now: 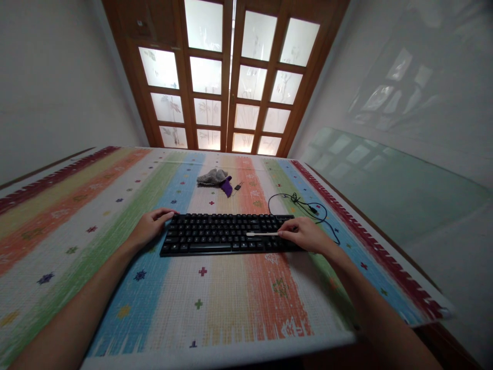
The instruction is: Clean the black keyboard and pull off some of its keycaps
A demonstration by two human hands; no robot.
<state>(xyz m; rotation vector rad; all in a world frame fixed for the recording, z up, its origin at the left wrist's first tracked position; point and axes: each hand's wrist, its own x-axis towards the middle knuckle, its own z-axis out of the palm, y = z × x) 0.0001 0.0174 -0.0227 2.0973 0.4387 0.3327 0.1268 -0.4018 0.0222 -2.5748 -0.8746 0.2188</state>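
A black keyboard (215,232) lies flat on the striped tablecloth in front of me. My left hand (151,226) rests at its far left corner, fingers bent against the edge and holding it there. Pinched between the fingertips of my right hand (302,232) is a slim pale toothbrush-like stick (262,234). Its slightly wider end points left, over the keys right of the middle. Whether that end touches the keys, I cannot tell. My right hand is over the keyboard's right end and hides part of the number keys.
Behind the keyboard lie a crumpled grey cloth (211,178), a purple piece (227,187) and a small dark object (238,187). A black cable (326,210) loops at the right. The tablecloth (231,298) covers the table, with wooden glazed doors (230,92) beyond and walls on both sides.
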